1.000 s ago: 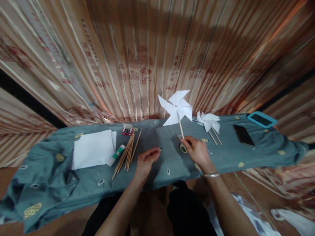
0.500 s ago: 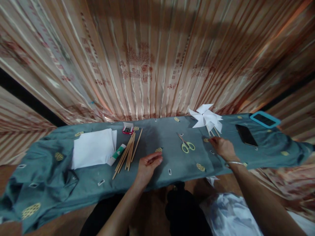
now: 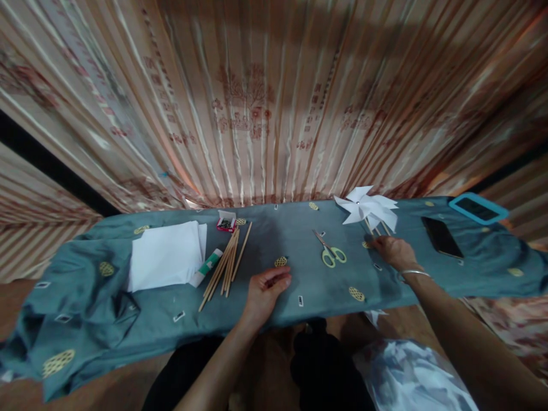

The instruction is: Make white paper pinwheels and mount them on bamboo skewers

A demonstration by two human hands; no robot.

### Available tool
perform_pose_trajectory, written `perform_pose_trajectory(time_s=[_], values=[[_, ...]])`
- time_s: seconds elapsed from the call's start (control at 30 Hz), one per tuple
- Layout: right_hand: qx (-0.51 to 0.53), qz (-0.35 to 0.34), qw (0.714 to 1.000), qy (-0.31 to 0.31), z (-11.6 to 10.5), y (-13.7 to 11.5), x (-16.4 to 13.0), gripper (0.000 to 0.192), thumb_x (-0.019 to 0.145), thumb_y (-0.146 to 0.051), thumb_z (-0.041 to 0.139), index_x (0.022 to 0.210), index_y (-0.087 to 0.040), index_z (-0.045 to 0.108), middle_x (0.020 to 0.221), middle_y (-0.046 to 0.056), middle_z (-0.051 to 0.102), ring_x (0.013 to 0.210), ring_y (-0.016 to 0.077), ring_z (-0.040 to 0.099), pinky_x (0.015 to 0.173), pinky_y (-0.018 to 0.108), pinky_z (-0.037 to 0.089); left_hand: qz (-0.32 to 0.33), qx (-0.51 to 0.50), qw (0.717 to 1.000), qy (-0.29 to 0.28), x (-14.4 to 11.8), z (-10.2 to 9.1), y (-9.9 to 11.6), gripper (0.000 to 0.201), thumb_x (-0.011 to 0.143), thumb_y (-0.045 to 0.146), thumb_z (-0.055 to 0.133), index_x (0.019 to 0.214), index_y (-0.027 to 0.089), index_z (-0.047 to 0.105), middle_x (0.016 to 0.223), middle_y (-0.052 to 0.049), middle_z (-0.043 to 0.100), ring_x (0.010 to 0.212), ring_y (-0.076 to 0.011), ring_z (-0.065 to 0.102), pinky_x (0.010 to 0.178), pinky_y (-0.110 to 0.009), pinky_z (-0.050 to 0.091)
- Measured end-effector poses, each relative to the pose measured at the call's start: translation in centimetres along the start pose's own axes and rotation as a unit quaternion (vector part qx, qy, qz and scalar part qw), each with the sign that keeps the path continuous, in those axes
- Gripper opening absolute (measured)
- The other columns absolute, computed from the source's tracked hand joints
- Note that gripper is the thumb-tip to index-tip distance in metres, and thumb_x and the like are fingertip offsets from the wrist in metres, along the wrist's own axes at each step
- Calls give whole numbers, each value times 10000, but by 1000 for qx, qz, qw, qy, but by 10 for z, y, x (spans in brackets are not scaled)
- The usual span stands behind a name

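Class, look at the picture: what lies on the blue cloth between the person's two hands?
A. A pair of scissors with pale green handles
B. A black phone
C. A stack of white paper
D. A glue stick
A: the scissors lie on the cloth between the left hand and the right hand.

The cloth (image 3: pixel 299 240) over the surface was teal with gold motifs. The pinwheels (image 3: pixel 367 208) and paper sheets (image 3: pixel 165 257) were white, the scissors (image 3: pixel 331 254) pale green-handled, the sticks (image 3: pixel 226 260) tan, and the curtain (image 3: pixel 265 103) striped peach and brown.
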State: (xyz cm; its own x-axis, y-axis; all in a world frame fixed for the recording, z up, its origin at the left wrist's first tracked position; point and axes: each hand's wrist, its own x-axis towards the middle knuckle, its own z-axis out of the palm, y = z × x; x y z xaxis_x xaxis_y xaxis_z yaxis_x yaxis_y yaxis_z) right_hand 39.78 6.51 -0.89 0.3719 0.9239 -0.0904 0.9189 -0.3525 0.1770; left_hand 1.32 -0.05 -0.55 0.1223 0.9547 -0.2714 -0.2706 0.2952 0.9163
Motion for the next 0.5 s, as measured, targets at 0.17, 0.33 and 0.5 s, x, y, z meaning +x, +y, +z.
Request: perform_pose_trajectory(time_s=[0.17, 0.33, 0.5], values=[[1, -2, 1000, -14, 3, -1, 6, 390, 976, -388, 434, 1087, -121, 697, 1060, 208, 731, 989, 331, 700, 746, 355, 464, -4, 4, 1000, 0, -1, -1, -1, 288, 543, 270, 822, 821, 197, 803, 787, -62, 766, 747, -192, 683, 763, -299, 526], [4, 0, 1000, -19, 4, -2, 9, 404, 972, -396, 427, 1062, -123, 711, 1045, 213, 729, 957, 319, 705, 755, 362, 484, 1, 12, 1000, -4, -3, -1, -2, 304, 544, 292, 813, 829, 186, 802, 805, -67, 766, 760, -192, 682, 766, -298, 527], [6, 0, 1000, -14, 3, -1, 13, 377, 945, -399, 481, 1026, -116, 716, 1005, 221, 729, 903, 314, 704, 739, 367, 478, 6, 22, 1000, -8, -4, -1, -4, 332, 561, 311, 808, 860, 168, 797, 820, -75, 767, 772, -201, 688, 783, -318, 539]])
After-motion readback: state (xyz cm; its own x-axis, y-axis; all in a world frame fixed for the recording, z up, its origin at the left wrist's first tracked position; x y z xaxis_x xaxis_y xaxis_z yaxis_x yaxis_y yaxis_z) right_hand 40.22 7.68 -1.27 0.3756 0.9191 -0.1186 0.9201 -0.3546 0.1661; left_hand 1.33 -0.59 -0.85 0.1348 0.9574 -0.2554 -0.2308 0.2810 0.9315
